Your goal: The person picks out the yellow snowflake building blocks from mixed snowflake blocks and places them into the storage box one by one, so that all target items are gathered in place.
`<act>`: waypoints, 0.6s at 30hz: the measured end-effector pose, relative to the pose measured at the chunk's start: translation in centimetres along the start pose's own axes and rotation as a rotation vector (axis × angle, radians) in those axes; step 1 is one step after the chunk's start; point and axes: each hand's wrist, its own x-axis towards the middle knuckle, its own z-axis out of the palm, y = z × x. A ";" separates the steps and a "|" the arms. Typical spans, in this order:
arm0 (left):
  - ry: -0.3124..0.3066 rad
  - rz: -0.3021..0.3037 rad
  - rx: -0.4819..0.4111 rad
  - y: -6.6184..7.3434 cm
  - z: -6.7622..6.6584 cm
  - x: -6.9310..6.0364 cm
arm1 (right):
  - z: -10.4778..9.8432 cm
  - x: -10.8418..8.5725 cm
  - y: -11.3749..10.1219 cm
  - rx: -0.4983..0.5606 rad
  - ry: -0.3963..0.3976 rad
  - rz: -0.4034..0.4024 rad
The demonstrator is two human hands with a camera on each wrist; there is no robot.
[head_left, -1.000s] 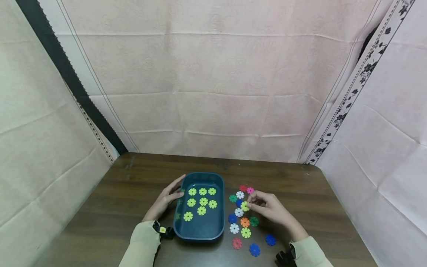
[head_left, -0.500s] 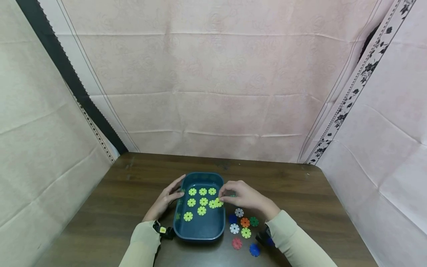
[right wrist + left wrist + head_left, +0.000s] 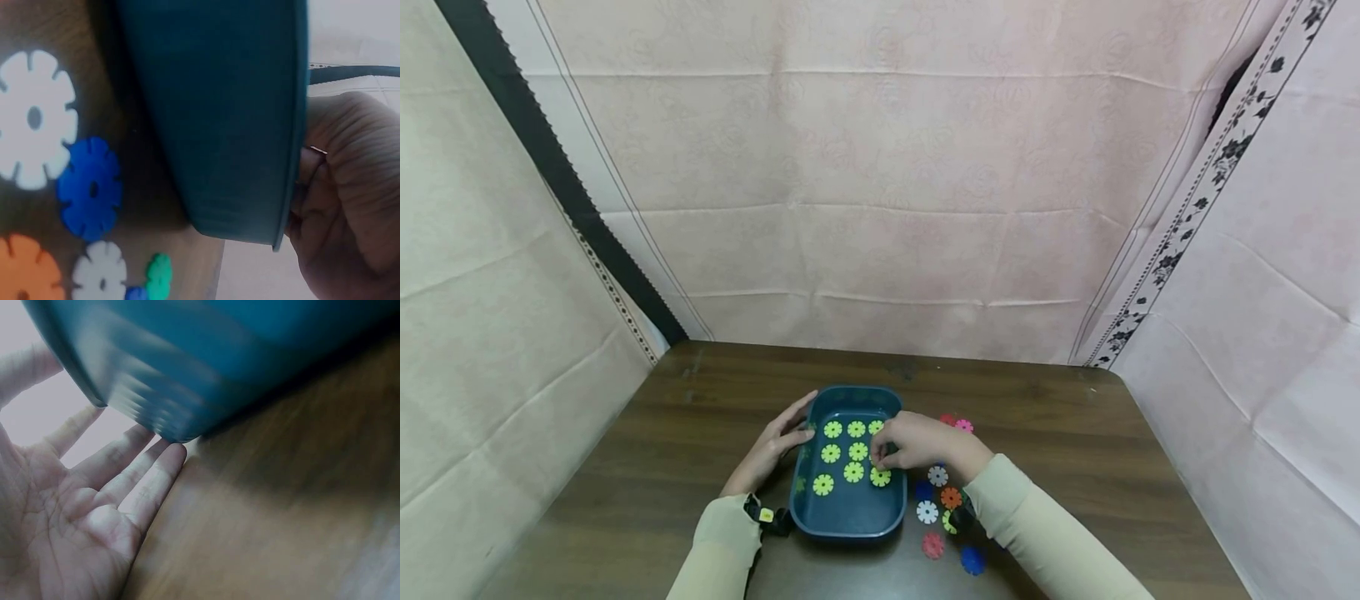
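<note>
A deep blue-green tray [image 3: 850,518] stands on the table, with several yellow-green notched plastic discs [image 3: 853,472] spread in rows on its floor. My left hand [image 3: 775,450] rests against the tray's left side, thumb at the rim; the left wrist view has its straight fingers [image 3: 147,484] touching the outer wall. Reaching over the right rim, my right hand [image 3: 917,442] pinches a yellow-green notched disc [image 3: 880,478] low inside the tray. That hand covers part of the right-hand column of discs. In the right wrist view, the tray wall hides its fingertips.
Loose notched discs lie right of the tray, among them white [image 3: 927,512], orange [image 3: 951,498], red [image 3: 933,546], blue [image 3: 972,561] and pink [image 3: 964,426]. The right forearm hides some. Pale cloth [image 3: 880,250] hangs behind the wooden table [image 3: 715,433].
My right hand has carried a yellow-green disc leftward from the loose discs, over the rim and down to the tray's lower row. The left hand has stayed in place.
</note>
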 end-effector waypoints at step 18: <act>-0.006 -0.021 -0.005 -0.1 -0.1 0.2 | 0.3 -0.2 0.8 0.097 0.183 -0.018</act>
